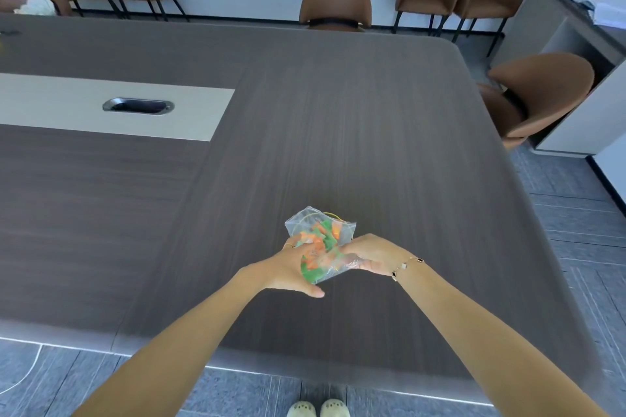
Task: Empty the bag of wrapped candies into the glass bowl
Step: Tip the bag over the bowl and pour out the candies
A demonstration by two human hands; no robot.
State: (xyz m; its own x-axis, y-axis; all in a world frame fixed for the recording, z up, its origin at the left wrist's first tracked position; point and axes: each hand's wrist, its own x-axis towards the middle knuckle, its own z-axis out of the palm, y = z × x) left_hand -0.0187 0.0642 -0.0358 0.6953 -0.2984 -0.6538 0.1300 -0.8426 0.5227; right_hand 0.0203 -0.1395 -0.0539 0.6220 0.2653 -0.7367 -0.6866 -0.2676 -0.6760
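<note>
A clear plastic bag full of green and orange wrapped candies sits between my hands, low over the dark wooden table. My left hand cups the bag's left side from below, thumb stretched out toward the right. From the right, my right hand, with a bracelet on its wrist, grips the bag's lower edge. A thin yellow band shows at the bag's far end. No glass bowl is in view.
A beige strip with a metal cable slot runs across the table's left part. Brown chairs stand along the far side and at the right. A grey cabinet with papers is at the far right.
</note>
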